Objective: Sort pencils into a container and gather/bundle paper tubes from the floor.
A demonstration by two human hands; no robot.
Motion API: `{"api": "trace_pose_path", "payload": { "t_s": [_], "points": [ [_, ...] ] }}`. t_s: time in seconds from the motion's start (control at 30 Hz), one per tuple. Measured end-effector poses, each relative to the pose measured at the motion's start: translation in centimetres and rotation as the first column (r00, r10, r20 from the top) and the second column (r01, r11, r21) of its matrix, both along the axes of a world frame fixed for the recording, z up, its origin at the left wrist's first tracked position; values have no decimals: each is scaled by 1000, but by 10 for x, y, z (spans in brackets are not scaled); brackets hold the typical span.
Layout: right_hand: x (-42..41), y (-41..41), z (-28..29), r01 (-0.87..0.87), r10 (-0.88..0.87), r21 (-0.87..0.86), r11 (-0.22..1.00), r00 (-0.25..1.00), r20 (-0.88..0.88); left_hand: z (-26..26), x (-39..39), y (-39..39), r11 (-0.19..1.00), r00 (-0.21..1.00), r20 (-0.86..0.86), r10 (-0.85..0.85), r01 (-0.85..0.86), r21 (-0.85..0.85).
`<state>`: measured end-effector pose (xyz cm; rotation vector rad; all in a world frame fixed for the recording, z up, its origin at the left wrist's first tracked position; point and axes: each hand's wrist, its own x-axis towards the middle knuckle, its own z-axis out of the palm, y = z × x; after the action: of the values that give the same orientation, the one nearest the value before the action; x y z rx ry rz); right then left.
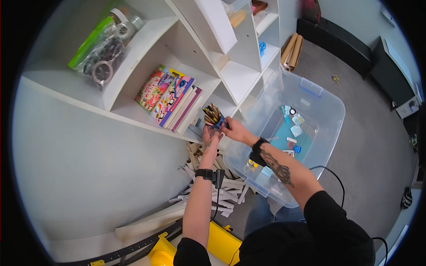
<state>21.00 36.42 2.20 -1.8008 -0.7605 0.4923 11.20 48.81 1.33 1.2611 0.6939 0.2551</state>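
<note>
A dark blue pencil holder point(219, 123) filled with pencils point(212, 113) is held between both hands at the front of a white shelf unit. My left hand point(212, 134) supports it from below and the near side. My right hand point(233, 129) grips its right side. The pencils lean towards the shelf, tips and ends fanned out. Left of them, a stack of books point(169, 99) with colourful covers sits in a compartment. Below my right forearm stands a clear plastic bin point(332, 123) with small packets, a tape roll and other loose items on its bottom.
On a higher shelf at the left lies a clear zip bag point(106, 53) with a green edge. Rolled white papers point(226, 196) are piled on the floor under the shelf unit point(244, 78). Brown paper rolls point(292, 51) stand beyond the bin. Keys point(335, 79) lie on the grey carpet.
</note>
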Motion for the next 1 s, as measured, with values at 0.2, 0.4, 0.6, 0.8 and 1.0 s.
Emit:
{"api": "trace_pose_path", "payload": {
  "t_s": [0.2, 0.4, 0.6, 0.8, 1.0],
  "points": [
    [2, 58, -5, 87, -87, 36, 996, 996, -21, 1, 7, 27, 981, 990, 70, 126, -114, -158],
    [5, 106, -8, 259, -263, 49, 965, 960, 95, -18, 35, 67, 962, 972, -30, 233, -235, -140],
    [31, 105, -3, 323, -326, 44, 945, 936, 131, -17, 72, 48, 948, 960, 80, 270, -250, -199],
    [-28, 68, -1, 337, -358, 308, 890, 934, 12, -13, 51, 62, 958, 960, 45, 278, -273, -89],
    [-78, -129, 19, 223, -212, 150, 963, 973, -86, 38, -6, -15, 992, 985, 122, 123, -117, -53]
  ]
}}
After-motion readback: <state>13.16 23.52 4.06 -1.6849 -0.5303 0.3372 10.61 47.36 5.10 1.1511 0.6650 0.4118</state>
